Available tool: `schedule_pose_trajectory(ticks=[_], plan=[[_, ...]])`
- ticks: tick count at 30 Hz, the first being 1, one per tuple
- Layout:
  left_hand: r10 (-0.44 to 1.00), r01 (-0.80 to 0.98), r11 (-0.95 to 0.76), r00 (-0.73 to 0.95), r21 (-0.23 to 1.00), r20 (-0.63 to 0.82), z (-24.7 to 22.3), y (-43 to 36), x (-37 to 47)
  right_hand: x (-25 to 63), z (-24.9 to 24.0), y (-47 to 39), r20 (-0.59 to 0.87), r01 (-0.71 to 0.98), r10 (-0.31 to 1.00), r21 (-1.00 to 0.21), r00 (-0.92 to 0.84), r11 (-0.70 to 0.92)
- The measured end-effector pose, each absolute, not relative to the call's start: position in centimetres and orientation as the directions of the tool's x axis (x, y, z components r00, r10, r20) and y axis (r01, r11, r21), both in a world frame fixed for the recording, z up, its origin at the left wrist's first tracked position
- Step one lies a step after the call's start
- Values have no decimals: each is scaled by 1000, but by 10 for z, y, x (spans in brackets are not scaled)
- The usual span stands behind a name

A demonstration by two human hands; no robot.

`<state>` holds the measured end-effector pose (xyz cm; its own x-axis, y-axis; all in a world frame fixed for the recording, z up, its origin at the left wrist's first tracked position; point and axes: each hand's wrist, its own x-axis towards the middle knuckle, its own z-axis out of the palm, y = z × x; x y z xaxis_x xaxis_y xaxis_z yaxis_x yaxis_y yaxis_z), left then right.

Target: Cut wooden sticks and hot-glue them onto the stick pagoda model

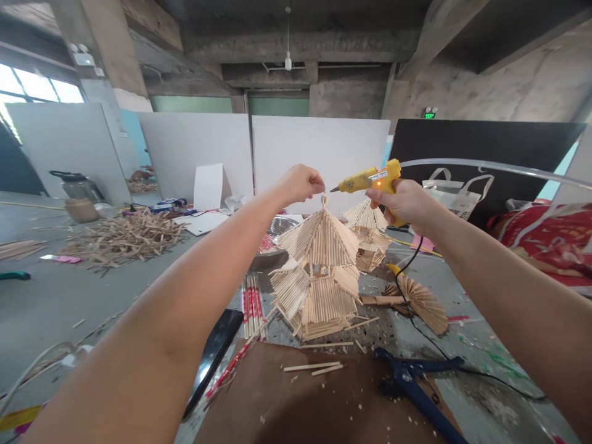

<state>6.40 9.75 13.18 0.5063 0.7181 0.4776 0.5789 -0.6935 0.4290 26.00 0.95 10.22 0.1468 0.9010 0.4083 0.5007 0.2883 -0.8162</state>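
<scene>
A pagoda model built of thin wooden sticks (326, 296) stands upright in the middle, with two tiers of sloping roof and a small block (324, 200) at its peak. Just above that peak, my left hand (303, 183) is closed in a pinch; whatever its fingertips hold is too small or hidden to make out. My right hand (407, 203) grips a yellow hot glue gun (367, 179), whose orange light is lit. The gun's nozzle points left, close to the left fingertips and slightly above the peak. A second stick model (367, 237) is partly hidden behind the first.
Brown board (277, 394) in front carries loose sticks (312, 366) and a blue-handled cutter (411, 382). The gun's black cord (419, 324) runs past a folded paper fan (420, 302). A phone-like black slab (215, 357), wrapped sticks (253, 305) and a stick pile (132, 237) lie leftward.
</scene>
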Motion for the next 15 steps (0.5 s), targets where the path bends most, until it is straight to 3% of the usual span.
schedule_pose_trajectory(ticks=[8,15], plan=[[699,666,-699,559,260,446,142,98,67,263,99,6,399,478,903,-832,160,283],[711,701,-690,606,184,356,148,95,69,265,96,4,396,450,904,-844,160,290]])
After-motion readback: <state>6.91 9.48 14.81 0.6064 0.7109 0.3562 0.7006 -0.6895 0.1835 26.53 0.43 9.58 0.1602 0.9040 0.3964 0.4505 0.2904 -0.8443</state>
